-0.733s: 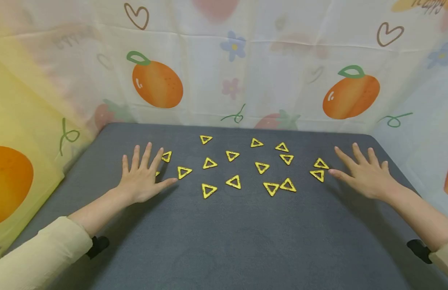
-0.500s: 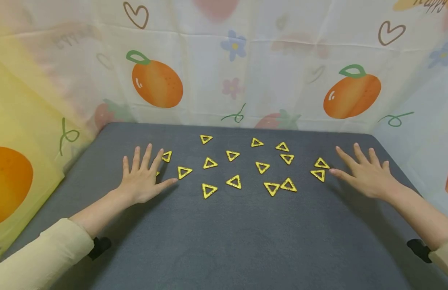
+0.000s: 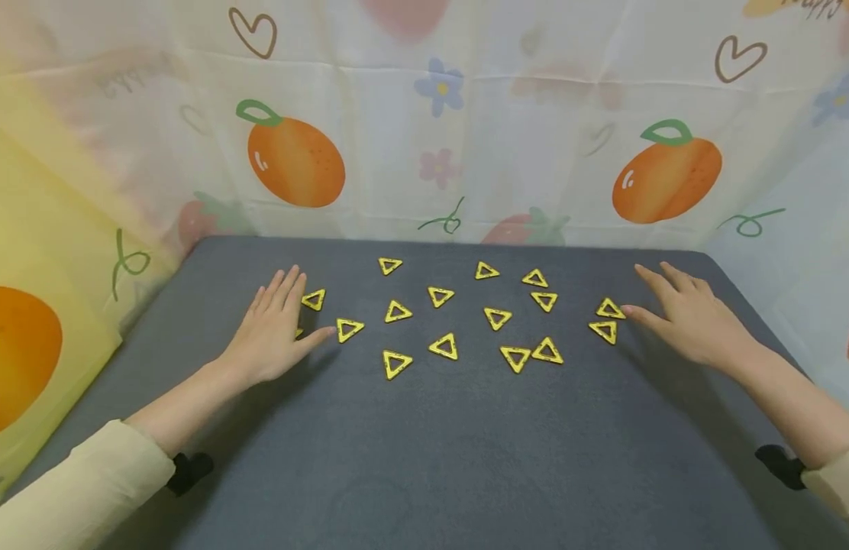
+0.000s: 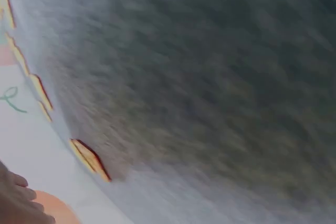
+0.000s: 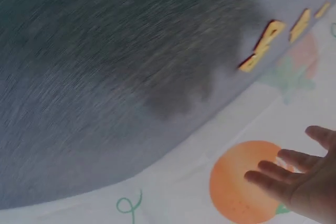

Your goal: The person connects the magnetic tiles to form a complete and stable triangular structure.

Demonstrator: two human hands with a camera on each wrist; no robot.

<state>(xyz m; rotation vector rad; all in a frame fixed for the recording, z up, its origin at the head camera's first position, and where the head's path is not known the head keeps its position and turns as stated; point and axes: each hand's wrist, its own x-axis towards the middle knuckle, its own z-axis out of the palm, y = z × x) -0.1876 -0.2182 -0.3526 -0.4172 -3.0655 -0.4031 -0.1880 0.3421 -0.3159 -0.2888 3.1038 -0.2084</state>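
Several yellow hollow triangles lie scattered over the far half of the grey table, one of them near the middle (image 3: 443, 346). My left hand (image 3: 268, 334) is above the table at the left, palm down, fingers straight and side by side, thumb apart. It partly covers one triangle (image 3: 299, 334); another triangle (image 3: 350, 330) lies just past the thumb. On the right, my right hand (image 3: 699, 321) hovers with nothing in it, its thumb near a pair of triangles, the upper triangle (image 3: 610, 308) and the lower triangle (image 3: 604, 331). Both hands cast shadows on the table.
The grey table (image 3: 424, 458) has rounded far corners. A white curtain (image 3: 390, 92) printed with oranges, hearts and flowers hangs behind it, with a yellow part (image 3: 46, 191) at the left. Two triangles (image 3: 514, 358) at the near middle lie corner to corner.
The spread fingers of my left hand have come together. My right hand's fingers have also drawn closer to each other. The triangles lie where they were.
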